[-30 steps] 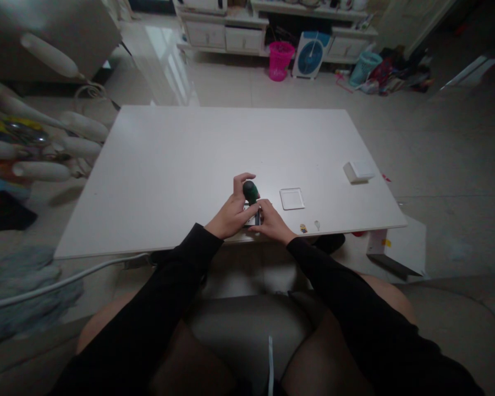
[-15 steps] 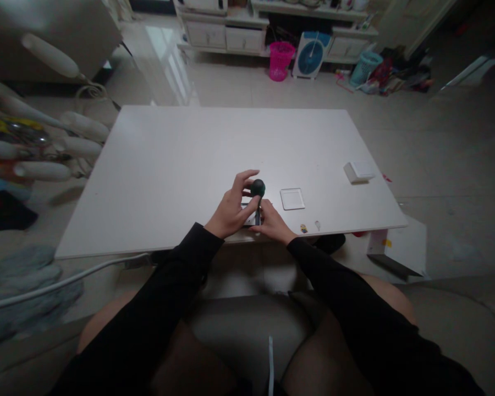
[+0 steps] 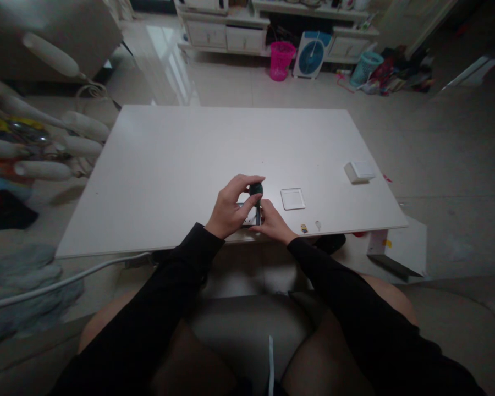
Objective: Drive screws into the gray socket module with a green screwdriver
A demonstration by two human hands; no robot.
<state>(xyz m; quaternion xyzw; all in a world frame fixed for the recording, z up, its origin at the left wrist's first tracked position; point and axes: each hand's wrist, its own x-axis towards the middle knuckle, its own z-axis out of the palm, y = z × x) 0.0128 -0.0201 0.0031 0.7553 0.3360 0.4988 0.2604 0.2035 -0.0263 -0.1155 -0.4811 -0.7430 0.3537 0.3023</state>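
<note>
My left hand (image 3: pixel 227 210) is closed around the dark green and black handle of what looks like a screwdriver (image 3: pixel 256 189), with thumb and fingers on its rounded end. Below it, at the table's front edge, is a small white wall socket (image 3: pixel 251 215) with dark marks on its face and a dark side. My right hand (image 3: pixel 273 222) grips the socket from the right, thumb near the front edge and fingers behind. The tool's tip is hidden. To the right lies a thin square cover frame (image 3: pixel 292 199).
On the white table (image 3: pixel 181 159) lie a minion-like yellow and blue piece (image 3: pixel 304 228), a small clear piece (image 3: pixel 318 225) and a white box (image 3: pixel 359 172). A white cable (image 3: pixel 86 275) runs below the left front edge. A pink basket (image 3: pixel 281 60) and a fan (image 3: pixel 312 55) stand beyond.
My left hand's fingers have turned and curled further over the end of the screwdriver handle, which has shifted slightly. My right hand and the socket have stayed in place.
</note>
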